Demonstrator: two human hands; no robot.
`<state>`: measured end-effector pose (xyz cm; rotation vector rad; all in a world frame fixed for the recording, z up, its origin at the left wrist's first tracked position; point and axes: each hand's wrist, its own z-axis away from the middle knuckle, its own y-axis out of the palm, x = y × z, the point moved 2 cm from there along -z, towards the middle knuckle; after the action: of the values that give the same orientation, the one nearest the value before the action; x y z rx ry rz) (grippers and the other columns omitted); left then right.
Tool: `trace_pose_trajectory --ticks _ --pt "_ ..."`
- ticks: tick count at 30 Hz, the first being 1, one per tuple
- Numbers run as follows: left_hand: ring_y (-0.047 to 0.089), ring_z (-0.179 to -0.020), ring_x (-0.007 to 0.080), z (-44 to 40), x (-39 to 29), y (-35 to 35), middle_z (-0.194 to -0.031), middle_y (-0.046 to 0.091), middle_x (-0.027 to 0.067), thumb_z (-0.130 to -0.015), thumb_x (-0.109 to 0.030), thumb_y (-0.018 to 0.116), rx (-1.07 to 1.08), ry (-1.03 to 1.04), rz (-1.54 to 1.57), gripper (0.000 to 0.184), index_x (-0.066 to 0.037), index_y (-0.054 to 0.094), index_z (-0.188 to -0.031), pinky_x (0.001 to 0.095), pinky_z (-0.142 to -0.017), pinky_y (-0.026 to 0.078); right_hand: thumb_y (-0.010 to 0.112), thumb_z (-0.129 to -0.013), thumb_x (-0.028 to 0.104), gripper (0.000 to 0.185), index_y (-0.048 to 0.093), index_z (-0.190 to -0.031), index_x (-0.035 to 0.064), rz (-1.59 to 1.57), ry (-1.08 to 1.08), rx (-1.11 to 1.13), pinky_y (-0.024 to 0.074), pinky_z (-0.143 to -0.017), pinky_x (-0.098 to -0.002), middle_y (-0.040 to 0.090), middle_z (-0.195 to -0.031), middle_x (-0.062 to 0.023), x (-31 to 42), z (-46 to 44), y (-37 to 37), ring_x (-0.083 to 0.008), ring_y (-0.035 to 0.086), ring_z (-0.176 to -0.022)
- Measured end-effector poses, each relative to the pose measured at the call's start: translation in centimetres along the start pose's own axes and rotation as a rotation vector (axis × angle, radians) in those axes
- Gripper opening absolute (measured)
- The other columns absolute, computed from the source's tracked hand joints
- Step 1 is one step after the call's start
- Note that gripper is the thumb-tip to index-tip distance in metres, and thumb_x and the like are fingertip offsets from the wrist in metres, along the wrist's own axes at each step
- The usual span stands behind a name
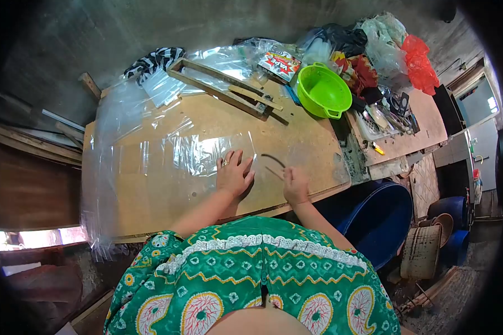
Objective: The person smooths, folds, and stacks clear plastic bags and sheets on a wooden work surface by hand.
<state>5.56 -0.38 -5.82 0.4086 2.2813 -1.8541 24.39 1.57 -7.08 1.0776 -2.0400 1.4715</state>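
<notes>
Currently, the left hand (236, 173) is resting on a clear plastic sheet (198, 156), fingers loosely spread and gripping nothing, near the sheet's right-hand end. The right hand (296, 185) is holding a thin, dark, curved tool (274, 159) in a closed fist, just right of the sheet; the tool is pointing back towards it. The sheet is lying lengthwise left to right, stretching mostly leftwards from both hands, the left being nearer. Beyond the sheet, a wooden frame (218, 89) is lying slantwise; a green basin (309, 92) is sitting farther right.
</notes>
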Motion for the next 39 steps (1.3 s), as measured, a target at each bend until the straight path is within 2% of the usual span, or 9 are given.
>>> trace_pose_trajectory --ticks 3,6,9,16,28,34,36,37,39 --pt "0.031 -0.113 0.0281 0.0 0.0 -0.1 -0.118 0.04 0.0105 -0.07 -0.03 0.055 0.01 0.004 0.012 0.038 -0.019 0.05 -0.106 0.046 -0.088 0.023 0.047 -0.08 0.014 0.013 0.051 -0.073 0.0034 -0.611 0.441 -0.23 0.0419 -0.054 -0.0315 0.055 -0.071 -0.0107 -3.9 -0.1 -0.4 -0.0257 0.051 -0.061" --pt "0.028 -0.116 0.0273 -0.1 0.4 0.8 -0.122 0.036 0.0086 -0.07 -0.034 0.054 0.015 -0.045 0.079 0.038 -0.02 0.051 -0.104 0.05 -0.091 0.019 0.047 -0.08 0.015 0.015 0.051 -0.071 0.0046 -0.461 0.526 -0.437 0.0411 -0.059 -0.0314 0.056 -0.071 -0.0088 -6.2 -0.8 -4.7 -0.0235 0.051 -0.063" --pt "0.025 -0.117 0.0303 0.3 0.1 0.5 -0.124 0.033 0.0106 -0.069 -0.035 0.054 -0.089 0.021 0.008 0.04 -0.018 0.05 -0.105 0.054 -0.091 0.016 0.049 -0.079 0.015 0.014 0.052 -0.07 0.0037 0.038 0.421 -0.552 0.0398 -0.066 -0.0325 0.055 -0.072 -0.0103 -9.4 -0.3 -7.5 -0.0254 0.05 -0.067" --pt "0.027 -0.115 0.0344 -1.1 -2.1 -1.0 -0.125 0.031 0.014 -0.066 -0.034 0.058 0.096 0.245 -0.11 0.048 -0.013 0.049 -0.108 0.0541 -0.093 0.011 0.05 -0.077 0.016 0.01 0.052 -0.077 0.0057 0.348 0.239 -0.573 0.0216 -0.089 -0.0442 0.052 -0.07 -0.0112 -11.1 -0.1 -6.6 -0.0279 0.05 -0.074" --pt "0.045 -0.102 0.0226 -8.0 -8.7 6.2 -0.101 0.052 0.005 -0.072 -0.02 0.057 0.14 0.511 0.059 0.022 -0.011 0.057 -0.092 0.0448 -0.086 0.028 0.051 -0.077 0.018 0.01 0.05 -0.081 0.0096 0.338 0.307 -0.457 0.0268 -0.089 -0.043 0.053 -0.075 -0.008 -10.6 0.4 -5.8 -0.0273 0.052 -0.075" --pt "0.054 -0.071 0.0201 -11.6 -8.7 4.6 -0.077 0.055 0.0059 -0.075 -0.01 0.052 -0.046 0.245 0.434 0.011 -0.007 0.055 -0.085 0.032 -0.064 0.042 0.051 -0.078 0.02 0.01 0.049 -0.081 0.0101 0.368 0.298 -0.455 0.0194 -0.092 -0.0484 0.053 -0.074 -0.0075 -10.7 0.4 -5.6 -0.0264 0.052 -0.075" --pt "0.053 -0.063 0.0155 -12.6 -7.6 3.7 -0.076 0.054 0.0054 -0.077 -0.006 0.048 0.12 -0.289 1.256 0.013 -0.005 0.05 -0.09 0.0244 -0.054 0.043 0.052 -0.076 0.012 0.01 0.049 -0.083 0.0052 0.371 0.24 -0.458 0.0391 -0.065 -0.0358 0.052 -0.076 -0.013 -10.3 0.3 -5.9 -0.03 0.051 -0.075" --pt "0.052 -0.061 0.0115 -12.9 -7.0 2.2 -0.073 0.052 0.0034 -0.075 -0.003 0.047 0.257 -0.476 1.416 0.018 -0.004 0.045 -0.093 0.0209 -0.053 0.042 0.052 -0.076 0.012 0.01 0.049 -0.083 0.0052 0.366 0.231 -0.45 0.0391 -0.065 -0.0358 0.052 -0.076 -0.013 -10.4 0.3 -5.8 -0.03 0.051 -0.075" --pt "0.051 -0.06 0.0114 -12.3 -4.7 -0.3 -0.071 0.05 0.0028 -0.072 -0.002 0.048 0.245 -0.529 1.474 0.02 -0.005 0.045 -0.092 0.0213 -0.052 0.042 0.049 -0.078 0.018 0.01 0.049 -0.083 0.009 0.376 0.202 -0.502 0.0166 -0.091 -0.0511 0.053 -0.074 -0.008 -10.9 0.5 -5.5 -0.0262 0.052 -0.075"
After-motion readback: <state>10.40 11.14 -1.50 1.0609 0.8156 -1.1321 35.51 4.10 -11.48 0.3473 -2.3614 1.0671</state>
